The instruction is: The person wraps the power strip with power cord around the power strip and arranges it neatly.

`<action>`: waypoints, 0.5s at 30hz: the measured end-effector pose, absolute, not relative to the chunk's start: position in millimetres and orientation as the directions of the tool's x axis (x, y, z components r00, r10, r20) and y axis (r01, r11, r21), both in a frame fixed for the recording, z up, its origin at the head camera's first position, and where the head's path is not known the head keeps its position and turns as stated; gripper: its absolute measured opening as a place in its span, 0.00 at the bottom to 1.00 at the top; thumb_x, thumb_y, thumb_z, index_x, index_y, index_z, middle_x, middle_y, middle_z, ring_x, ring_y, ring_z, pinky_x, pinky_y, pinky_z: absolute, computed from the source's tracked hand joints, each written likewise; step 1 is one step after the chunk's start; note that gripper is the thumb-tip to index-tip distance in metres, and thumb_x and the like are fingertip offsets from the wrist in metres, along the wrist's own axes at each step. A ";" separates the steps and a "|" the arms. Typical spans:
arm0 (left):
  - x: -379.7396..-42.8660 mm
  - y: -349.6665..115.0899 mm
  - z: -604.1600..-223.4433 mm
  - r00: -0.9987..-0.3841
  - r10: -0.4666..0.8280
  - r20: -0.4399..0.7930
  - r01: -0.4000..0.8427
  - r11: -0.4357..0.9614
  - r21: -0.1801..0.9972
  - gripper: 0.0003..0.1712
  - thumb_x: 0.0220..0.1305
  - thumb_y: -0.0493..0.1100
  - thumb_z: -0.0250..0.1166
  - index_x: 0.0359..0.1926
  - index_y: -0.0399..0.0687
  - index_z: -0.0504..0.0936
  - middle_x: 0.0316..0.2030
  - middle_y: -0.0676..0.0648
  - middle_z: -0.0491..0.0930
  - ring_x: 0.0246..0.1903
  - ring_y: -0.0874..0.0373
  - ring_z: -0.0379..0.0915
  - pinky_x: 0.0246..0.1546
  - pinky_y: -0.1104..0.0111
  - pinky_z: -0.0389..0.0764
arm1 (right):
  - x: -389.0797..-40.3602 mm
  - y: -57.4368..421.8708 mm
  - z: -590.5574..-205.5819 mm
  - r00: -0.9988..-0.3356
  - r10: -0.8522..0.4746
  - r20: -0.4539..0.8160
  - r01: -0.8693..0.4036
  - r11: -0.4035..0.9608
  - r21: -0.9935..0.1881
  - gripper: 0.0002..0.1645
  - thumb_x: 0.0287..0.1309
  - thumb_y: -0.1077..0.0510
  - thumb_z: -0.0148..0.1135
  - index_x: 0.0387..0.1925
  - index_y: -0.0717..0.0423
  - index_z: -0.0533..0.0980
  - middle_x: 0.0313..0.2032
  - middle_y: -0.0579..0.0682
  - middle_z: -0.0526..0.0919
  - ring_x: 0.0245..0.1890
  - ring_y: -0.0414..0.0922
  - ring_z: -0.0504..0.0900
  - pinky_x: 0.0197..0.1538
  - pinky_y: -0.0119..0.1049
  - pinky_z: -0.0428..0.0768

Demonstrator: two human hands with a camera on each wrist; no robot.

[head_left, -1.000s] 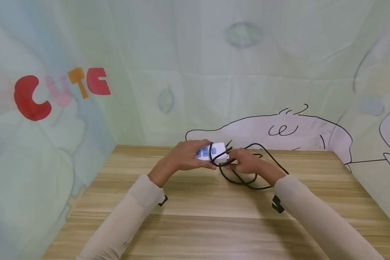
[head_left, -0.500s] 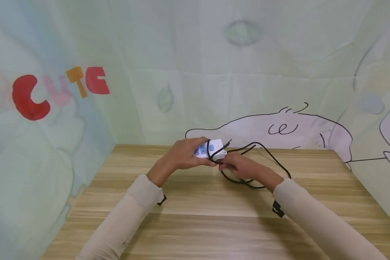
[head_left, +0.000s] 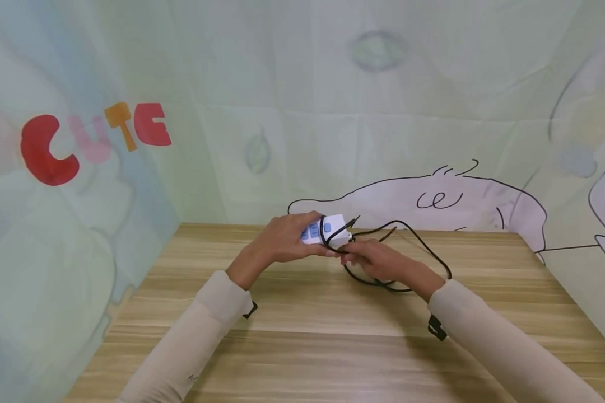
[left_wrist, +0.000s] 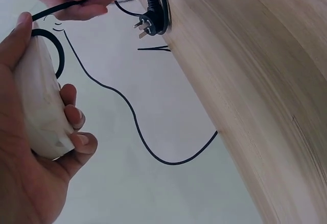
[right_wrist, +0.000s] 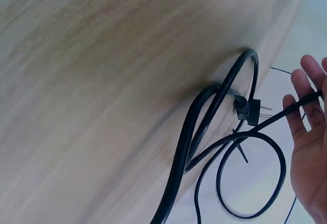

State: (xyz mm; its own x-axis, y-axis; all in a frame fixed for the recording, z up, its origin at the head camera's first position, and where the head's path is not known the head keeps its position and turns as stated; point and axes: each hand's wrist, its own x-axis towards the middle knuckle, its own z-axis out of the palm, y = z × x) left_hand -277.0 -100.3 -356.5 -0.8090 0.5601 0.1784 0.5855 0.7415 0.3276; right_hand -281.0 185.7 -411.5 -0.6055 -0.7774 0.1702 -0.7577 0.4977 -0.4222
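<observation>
A white power strip (head_left: 336, 221) with blue sockets is tilted up above the table. My left hand (head_left: 280, 242) grips it from the left, thumb on the far side and fingers on the near side. A black cord (right_wrist: 177, 165) wraps once around the strip. Just right of the strip's end, my right hand (head_left: 383, 261) pinches the cord between thumb and fingers. In the right wrist view the cord crosses its fingers (right_wrist: 302, 98). The cord's plug (left_wrist: 151, 22), with metal prongs, hangs beside loose loops, beyond the right hand.
Loops of the cord trail over the wood-grain table (head_left: 302, 358) on the right. A printed cloth backdrop (head_left: 232, 168) with CUTE lettering stands behind the table and along both sides.
My right hand has moved left and slightly down along the cord to the strip's end. The strip has shifted a little left and up in my left hand, and the loose loops have shifted.
</observation>
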 end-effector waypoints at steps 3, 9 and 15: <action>-276.3 -100.3 -356.7 -0.799 0.578 0.165 0.597 0.733 0.326 0.46 0.62 0.75 0.76 0.72 0.57 0.79 0.53 0.51 0.89 0.44 0.55 0.81 0.43 0.59 0.83 | -285.2 187.9 -409.6 -0.609 -0.776 0.164 -0.752 0.499 -0.431 0.08 0.83 0.63 0.61 0.51 0.61 0.85 0.42 0.51 0.92 0.42 0.38 0.85 0.50 0.40 0.87; -274.6 -96.9 -359.8 -0.756 0.635 0.156 0.650 0.699 0.298 0.45 0.61 0.74 0.78 0.70 0.57 0.80 0.52 0.53 0.88 0.44 0.57 0.81 0.43 0.60 0.83 | -299.7 189.5 -409.0 -0.604 -0.782 0.154 -0.750 0.492 -0.441 0.07 0.81 0.64 0.64 0.49 0.65 0.85 0.33 0.53 0.88 0.31 0.33 0.75 0.40 0.34 0.78; -270.9 -89.7 -361.2 -0.706 0.694 0.140 0.705 0.672 0.224 0.45 0.61 0.72 0.80 0.71 0.58 0.79 0.51 0.54 0.88 0.43 0.60 0.81 0.41 0.62 0.82 | -305.1 189.8 -405.0 -0.602 -0.785 0.146 -0.753 0.497 -0.431 0.12 0.65 0.71 0.70 0.49 0.67 0.88 0.39 0.57 0.93 0.35 0.37 0.81 0.45 0.40 0.85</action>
State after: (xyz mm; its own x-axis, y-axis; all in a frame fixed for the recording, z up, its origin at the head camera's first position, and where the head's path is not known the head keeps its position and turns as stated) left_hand -270.9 -89.7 -361.2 -0.7061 0.6940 0.1403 0.7055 0.6725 0.2239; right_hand -305.1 189.8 -405.0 -0.6020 -0.7850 0.1459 -0.7530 0.4975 -0.4306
